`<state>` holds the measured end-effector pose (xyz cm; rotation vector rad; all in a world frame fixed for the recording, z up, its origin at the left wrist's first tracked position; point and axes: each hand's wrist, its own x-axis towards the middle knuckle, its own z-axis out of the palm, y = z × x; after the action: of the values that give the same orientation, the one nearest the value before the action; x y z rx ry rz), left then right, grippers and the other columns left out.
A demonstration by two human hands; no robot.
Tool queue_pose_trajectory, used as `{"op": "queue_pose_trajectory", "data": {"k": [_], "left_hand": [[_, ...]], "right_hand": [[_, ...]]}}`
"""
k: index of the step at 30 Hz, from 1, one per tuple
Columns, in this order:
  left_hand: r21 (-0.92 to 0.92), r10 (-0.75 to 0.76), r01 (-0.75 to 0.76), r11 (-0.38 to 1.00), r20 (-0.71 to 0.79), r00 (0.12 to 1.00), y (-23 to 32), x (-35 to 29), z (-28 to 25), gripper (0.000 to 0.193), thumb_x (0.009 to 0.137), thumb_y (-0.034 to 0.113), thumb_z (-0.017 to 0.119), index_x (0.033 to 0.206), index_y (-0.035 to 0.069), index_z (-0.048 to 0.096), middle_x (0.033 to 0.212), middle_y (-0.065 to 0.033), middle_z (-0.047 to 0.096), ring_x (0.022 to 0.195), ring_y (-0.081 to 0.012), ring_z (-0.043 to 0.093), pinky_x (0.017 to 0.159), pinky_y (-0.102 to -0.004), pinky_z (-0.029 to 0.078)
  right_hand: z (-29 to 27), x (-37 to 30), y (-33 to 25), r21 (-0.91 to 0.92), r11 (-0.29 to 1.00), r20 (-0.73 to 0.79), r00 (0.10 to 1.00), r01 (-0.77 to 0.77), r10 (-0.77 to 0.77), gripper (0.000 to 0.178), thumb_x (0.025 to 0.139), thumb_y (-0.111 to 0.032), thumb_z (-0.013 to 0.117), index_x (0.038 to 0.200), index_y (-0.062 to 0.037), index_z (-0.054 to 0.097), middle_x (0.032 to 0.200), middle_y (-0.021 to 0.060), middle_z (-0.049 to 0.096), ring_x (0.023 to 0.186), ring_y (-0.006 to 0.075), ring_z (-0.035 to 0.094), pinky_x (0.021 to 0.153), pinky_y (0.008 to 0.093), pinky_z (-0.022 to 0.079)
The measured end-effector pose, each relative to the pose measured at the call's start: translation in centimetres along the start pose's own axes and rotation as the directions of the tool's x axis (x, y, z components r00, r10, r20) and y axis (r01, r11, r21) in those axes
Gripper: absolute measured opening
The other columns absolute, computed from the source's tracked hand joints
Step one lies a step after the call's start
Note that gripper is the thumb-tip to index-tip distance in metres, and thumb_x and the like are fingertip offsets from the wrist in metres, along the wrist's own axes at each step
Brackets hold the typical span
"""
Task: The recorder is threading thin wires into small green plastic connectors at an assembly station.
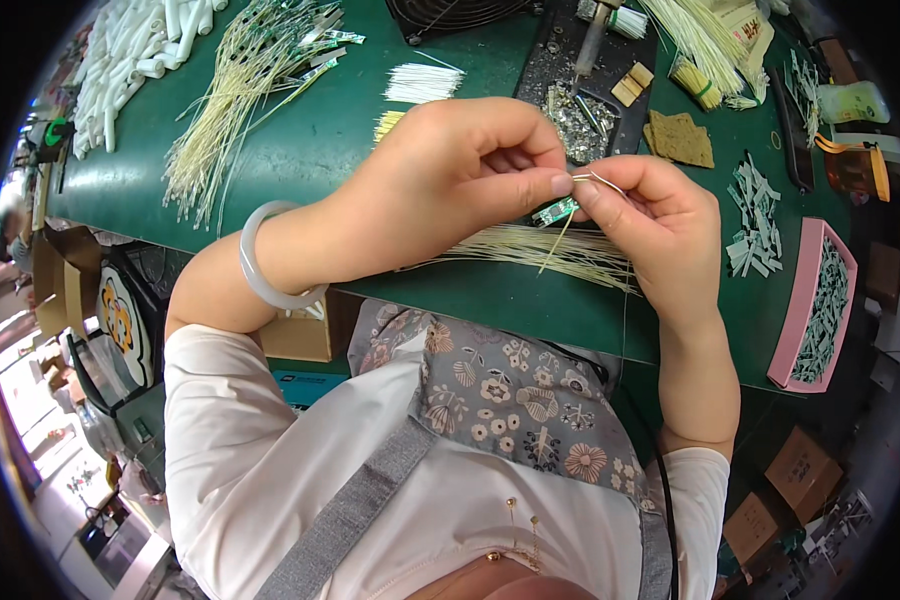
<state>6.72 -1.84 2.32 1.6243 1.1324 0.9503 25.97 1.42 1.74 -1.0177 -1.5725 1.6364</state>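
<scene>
My left hand (460, 165) is closed, with thumb and forefinger pinching thin pale wires. Against its fingertips, my right hand (665, 220) pinches the same wires, and one white strand loops over its forefinger. From between the two pinches a small green circuit board (556, 211) pokes out, tilted to the lower left. A pale yellow wire hangs down below it. Under both hands, a bundle of pale yellow wires (530, 245) lies across the near part of the green table (320, 130). My fingers hide where the wires meet the board.
A soldering iron (592, 45) stands over a solder-splashed black tray (540, 65) at the back. To the right are loose small boards (755, 215) and a pink box (785, 345) of similar pieces. Wired boards (260, 90) and white tubes (120, 60) lie left.
</scene>
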Motion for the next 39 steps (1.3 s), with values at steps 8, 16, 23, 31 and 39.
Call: {"op": "queue_pose_trajectory", "data": {"k": [8,16,23,31,39], "left_hand": [[-0.238,-0.124,0.117,0.964,-0.014,0.992,-1.1,0.1,-0.2,0.006,0.082,0.002,0.062,0.084,0.000,0.057,0.083,0.0003,0.055,0.070,-0.0016,0.046,0.060,-0.0165,0.039],[-0.324,-0.245,0.257,0.910,0.076,0.966,-1.6,0.6,-0.6,0.008,0.079,0.002,0.063,0.080,0.000,0.055,0.084,0.0007,0.055,0.071,-0.0010,0.047,0.061,-0.0154,0.040],[-0.327,-0.261,0.267,0.907,0.063,0.963,-1.7,1.0,-0.5,0.009,0.079,0.004,0.063,0.080,0.001,0.055,0.079,0.0022,0.055,0.068,-0.0004,0.048,0.059,-0.0146,0.039],[-0.255,-0.244,0.241,0.936,0.021,0.970,-2.1,1.3,-0.3,0.010,0.077,0.003,0.063,0.077,0.001,0.054,0.078,0.0015,0.055,0.068,-0.0008,0.047,0.059,-0.0151,0.039],[-0.244,-0.246,0.232,0.941,-0.028,0.969,-2.4,1.9,-0.5,0.010,0.075,0.002,0.064,0.074,0.002,0.054,0.081,0.0000,0.056,0.069,-0.0019,0.048,0.060,-0.0156,0.040]], "right_hand": [[0.5,0.1,0.5,-0.438,0.879,-0.080,0.965,0.191,-0.249,0.012,0.077,-0.004,0.067,0.089,-0.0003,0.067,0.077,0.0040,0.065,0.065,0.0047,0.057,0.057,0.0178,0.046],[1.1,0.5,0.8,-0.310,0.931,-0.137,0.960,0.194,-0.246,0.015,0.077,-0.002,0.066,0.092,-0.0011,0.068,0.079,0.0047,0.066,0.060,0.0042,0.054,0.053,0.0179,0.044],[1.2,0.5,0.8,-0.320,0.930,-0.151,0.960,0.180,-0.238,0.014,0.077,-0.002,0.066,0.091,-0.0003,0.067,0.076,0.0018,0.064,0.058,0.0023,0.051,0.051,0.0166,0.042],[1.0,0.6,0.3,-0.218,0.968,-0.121,0.981,0.126,-0.155,0.015,0.078,0.002,0.063,0.094,0.0017,0.062,0.076,-0.0018,0.057,0.054,0.0000,0.041,0.048,0.0155,0.035],[0.2,1.0,0.8,-0.170,0.925,-0.094,0.929,0.339,-0.357,0.010,0.082,-0.002,0.059,0.088,0.0014,0.051,0.083,-0.0005,0.046,0.064,0.0020,0.040,0.053,0.0160,0.033]]}}
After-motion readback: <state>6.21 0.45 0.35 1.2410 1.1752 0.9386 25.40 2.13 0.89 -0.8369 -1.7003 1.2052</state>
